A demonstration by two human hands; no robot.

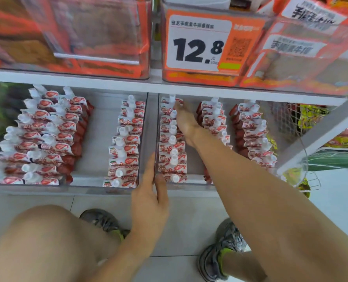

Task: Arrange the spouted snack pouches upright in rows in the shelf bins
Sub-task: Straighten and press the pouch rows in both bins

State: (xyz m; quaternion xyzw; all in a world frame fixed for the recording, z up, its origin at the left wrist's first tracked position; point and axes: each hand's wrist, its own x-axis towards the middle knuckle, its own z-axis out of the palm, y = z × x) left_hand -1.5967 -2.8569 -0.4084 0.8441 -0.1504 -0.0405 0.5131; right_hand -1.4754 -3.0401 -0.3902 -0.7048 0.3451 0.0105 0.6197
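The spouted snack pouches (172, 139), red and white with white caps, stand upright in rows inside two clear shelf bins on the lower shelf. The right bin (189, 180) holds three rows: one along its left wall, a middle row (214, 119) and a row (254, 135) at 3 o'clock of that. The left bin (99, 127) holds a double row (45, 139) on its left side and a single row (126, 143) against its right wall, with a bare strip of floor between.

The right hand (184, 119) reaches deep into the right bin, between the left-wall row and the middle row; its fingertips (178, 106) touch the rearmost pouch (171, 101) at 12 o'clock of the hand. Whether they pinch it or only press on it cannot be told. The left hand (149, 197) is at the front where the two bins meet, thumb inside the right bin's left wall and fingers on the outer side, gripping that wall.

Above, at 12 o'clock, an upper shelf carries orange packaged goods and a price card (199, 45) reading 12.8. At 3 o'clock a wire basket (291, 121) holds yellow packets. At 6 o'clock are a bare knee (53, 241) and two grey shoes (224, 249) on a tiled floor
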